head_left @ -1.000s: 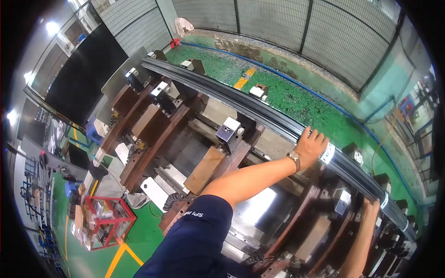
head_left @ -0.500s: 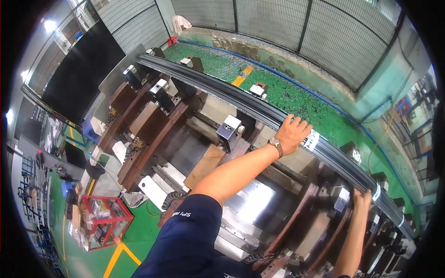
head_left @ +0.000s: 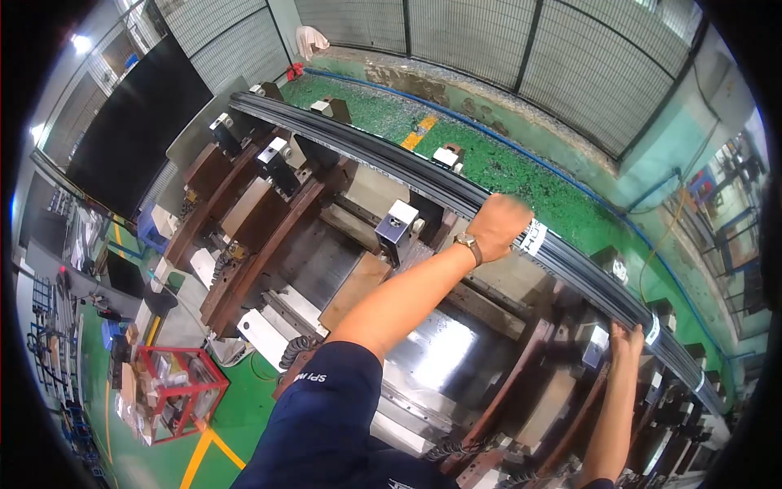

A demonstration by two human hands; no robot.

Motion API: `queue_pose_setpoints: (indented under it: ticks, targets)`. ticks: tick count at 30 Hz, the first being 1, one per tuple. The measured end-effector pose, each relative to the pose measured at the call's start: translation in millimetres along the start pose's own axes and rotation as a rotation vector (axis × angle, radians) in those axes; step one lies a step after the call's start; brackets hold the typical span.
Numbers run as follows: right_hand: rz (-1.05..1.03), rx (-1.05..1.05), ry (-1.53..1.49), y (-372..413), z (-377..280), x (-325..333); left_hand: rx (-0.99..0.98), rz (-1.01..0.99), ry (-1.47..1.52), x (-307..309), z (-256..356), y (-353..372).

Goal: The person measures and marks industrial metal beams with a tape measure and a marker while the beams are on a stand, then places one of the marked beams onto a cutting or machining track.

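Observation:
A long bundle of dark metal profiles (head_left: 375, 155), tied with white printed wrap, lies diagonally across the machine from upper left to lower right. My left hand (head_left: 498, 226), with a watch on its wrist, is closed over the bundle just left of the white wrap (head_left: 533, 237); its fingertips are blurred. Farther right, my right hand (head_left: 627, 341) grips the near edge of the bundle beside a second white band (head_left: 652, 329). Its fingers are partly hidden at the profiles.
Clamp blocks (head_left: 399, 222) stand on brown machine rails (head_left: 265, 244) under and in front of the bundle. A red crate (head_left: 183, 389) of scraps is at the lower left. Mesh fencing (head_left: 464, 41) and a blue hose (head_left: 505, 137) run behind the machine.
The view has shifted slightly. My left hand has changed from spread fingers lying on the bundle to a more closed, blurred hold. My right hand stays at the bundle's near edge.

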State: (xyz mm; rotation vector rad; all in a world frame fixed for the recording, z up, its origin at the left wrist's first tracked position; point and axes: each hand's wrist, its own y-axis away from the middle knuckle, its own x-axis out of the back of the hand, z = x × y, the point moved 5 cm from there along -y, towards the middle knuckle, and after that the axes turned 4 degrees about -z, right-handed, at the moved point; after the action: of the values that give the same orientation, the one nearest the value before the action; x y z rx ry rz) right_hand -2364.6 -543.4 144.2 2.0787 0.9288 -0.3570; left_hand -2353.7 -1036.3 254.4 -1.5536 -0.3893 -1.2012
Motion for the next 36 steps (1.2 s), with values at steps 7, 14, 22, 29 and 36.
queue_pose_setpoints:
  ticks: [7,14,22,29,36]
  targets:
    - [-0.062,-0.041,-0.081,-3.4,3.0,5.1,-0.003,-0.017,0.005,-0.9,-2.8,-1.3]
    - [-0.143,-0.160,0.058,14.3,1.6,0.6,-0.072,-0.295,-0.054,-0.7,-12.2,-16.9]
    - [-0.407,0.115,0.703,226.0,-12.9,49.7,-0.153,-0.282,0.108,13.7,-0.3,-26.7]
    - [0.091,0.206,0.754,390.2,42.8,327.9,-0.111,-0.351,-0.034,4.2,6.3,-24.6]
    - [0.505,-0.490,0.418,487.4,200.8,549.3,-0.112,-0.358,-0.017,-6.5,7.0,-25.2]
